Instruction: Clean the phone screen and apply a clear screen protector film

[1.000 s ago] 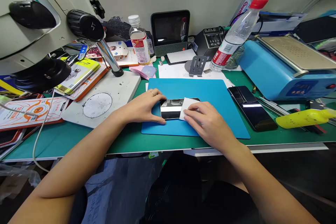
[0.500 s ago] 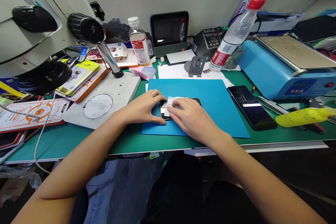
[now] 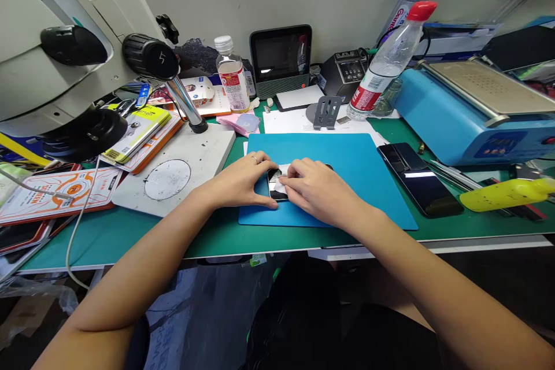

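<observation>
On the flat blue mat, the left hand is gripping a thin, shiny black phone; the right hand is pinching a crumpled white wipe over it. Rubbing seems unfinished; I'm not seeing how much is left.

I have the left forearm slanting in from eight o'clock, the left hand aimed toward two, thumb and fingers arched apart. My right forearm slants in from four; the right hand points toward ten, fingertips pinched together.
</observation>
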Demonstrator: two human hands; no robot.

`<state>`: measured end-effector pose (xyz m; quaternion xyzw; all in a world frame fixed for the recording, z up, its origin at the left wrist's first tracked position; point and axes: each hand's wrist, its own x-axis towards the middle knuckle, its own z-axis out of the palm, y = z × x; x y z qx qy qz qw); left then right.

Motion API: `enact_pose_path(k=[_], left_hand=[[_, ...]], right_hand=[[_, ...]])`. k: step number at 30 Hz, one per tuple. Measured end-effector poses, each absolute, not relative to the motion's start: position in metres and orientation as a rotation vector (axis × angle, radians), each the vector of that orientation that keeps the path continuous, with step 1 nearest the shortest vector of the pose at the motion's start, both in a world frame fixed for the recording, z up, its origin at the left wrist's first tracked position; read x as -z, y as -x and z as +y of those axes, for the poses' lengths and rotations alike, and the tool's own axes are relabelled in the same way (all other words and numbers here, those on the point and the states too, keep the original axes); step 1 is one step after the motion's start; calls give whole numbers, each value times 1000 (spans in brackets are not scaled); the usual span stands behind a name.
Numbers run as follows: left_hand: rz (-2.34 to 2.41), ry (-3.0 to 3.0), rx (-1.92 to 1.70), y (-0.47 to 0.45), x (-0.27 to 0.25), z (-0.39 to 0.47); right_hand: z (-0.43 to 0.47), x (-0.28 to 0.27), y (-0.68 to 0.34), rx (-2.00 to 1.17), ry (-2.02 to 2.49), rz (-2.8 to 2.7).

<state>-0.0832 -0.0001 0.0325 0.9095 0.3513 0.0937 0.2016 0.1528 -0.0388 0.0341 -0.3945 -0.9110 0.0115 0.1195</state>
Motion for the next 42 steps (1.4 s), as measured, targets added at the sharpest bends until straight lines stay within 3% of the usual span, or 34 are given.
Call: enact_pose_path(k=[32,42], left_hand=[[926,-2548,-306,86,-32,0],[949,-2546,-239,86,-33,0]], right_hand=[[-64,-26,-141,-115,975,-2678],[-84,-25,-164,41,1040,-2674]])
